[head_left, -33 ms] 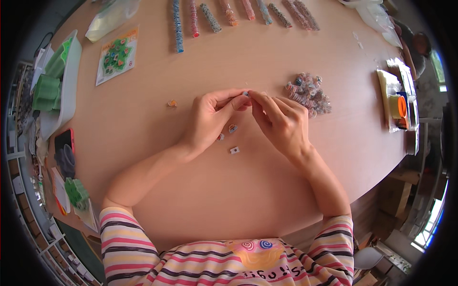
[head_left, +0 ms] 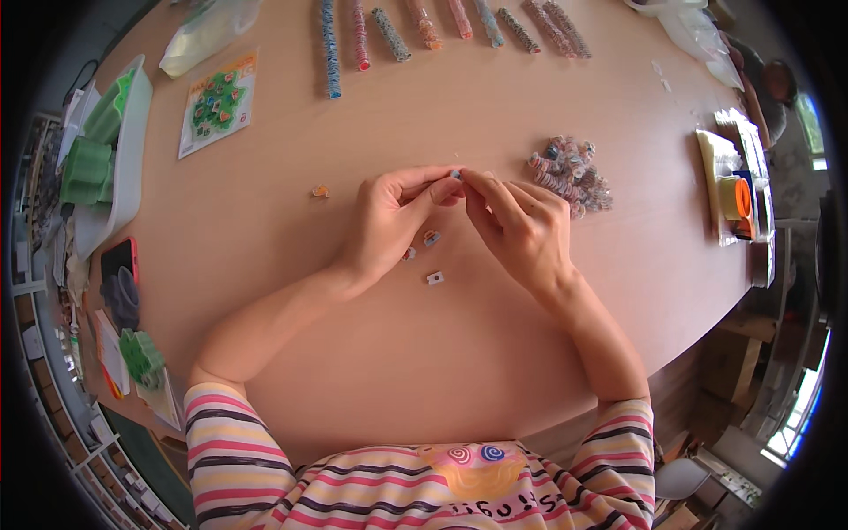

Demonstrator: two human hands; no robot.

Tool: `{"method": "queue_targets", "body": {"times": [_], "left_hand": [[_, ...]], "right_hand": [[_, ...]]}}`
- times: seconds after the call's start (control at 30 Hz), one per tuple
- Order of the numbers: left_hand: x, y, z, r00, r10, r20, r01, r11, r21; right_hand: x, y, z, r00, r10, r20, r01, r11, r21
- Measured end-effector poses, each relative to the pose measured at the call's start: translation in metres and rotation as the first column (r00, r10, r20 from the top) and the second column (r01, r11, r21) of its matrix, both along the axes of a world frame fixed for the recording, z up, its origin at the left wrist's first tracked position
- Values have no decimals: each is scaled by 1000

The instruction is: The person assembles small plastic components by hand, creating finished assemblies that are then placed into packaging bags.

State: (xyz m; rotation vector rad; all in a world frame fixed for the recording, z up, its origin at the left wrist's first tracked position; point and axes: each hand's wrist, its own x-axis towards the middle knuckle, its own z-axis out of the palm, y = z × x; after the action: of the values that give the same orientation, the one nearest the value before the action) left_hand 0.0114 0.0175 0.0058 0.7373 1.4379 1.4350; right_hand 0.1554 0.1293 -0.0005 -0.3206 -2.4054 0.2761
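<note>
Over the middle of the table, my left hand (head_left: 389, 216) and my right hand (head_left: 521, 225) meet at the fingertips. Between them they pinch a tiny pale-blue piece (head_left: 456, 174), mostly covered by fingers, so its kind cannot be made out. Below the hands lie small flat cut-out pieces: one white and orange (head_left: 431, 238), one partly behind my left wrist (head_left: 409, 253), and a white one with a dark dot (head_left: 435, 277). An orange piece (head_left: 321, 192) lies apart to the left. Beside my right hand is a heap of short clear tubes filled with small coloured bits (head_left: 574, 172).
Several long filled tubes (head_left: 330, 53) lie in a row along the far side. A bagged green tree-shaped item (head_left: 216, 106) is at far left, near a white bin (head_left: 132, 150) of green pieces. A phone (head_left: 121, 261) lies left; packages and an orange-lidded jar (head_left: 735, 198) stand right.
</note>
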Motion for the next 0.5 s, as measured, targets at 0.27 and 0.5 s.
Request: {"method": "queue_targets", "body": {"times": [0.27, 0.5], "left_hand": [[-14, -4, -16, 994, -71, 81, 67, 996, 60], [-22, -2, -21, 964, -123, 235, 84, 982, 168]], "right_hand": [[-10, -4, 12, 999, -16, -33, 22, 983, 184], [-18, -6, 13, 995, 5, -103, 26, 955, 296]]}}
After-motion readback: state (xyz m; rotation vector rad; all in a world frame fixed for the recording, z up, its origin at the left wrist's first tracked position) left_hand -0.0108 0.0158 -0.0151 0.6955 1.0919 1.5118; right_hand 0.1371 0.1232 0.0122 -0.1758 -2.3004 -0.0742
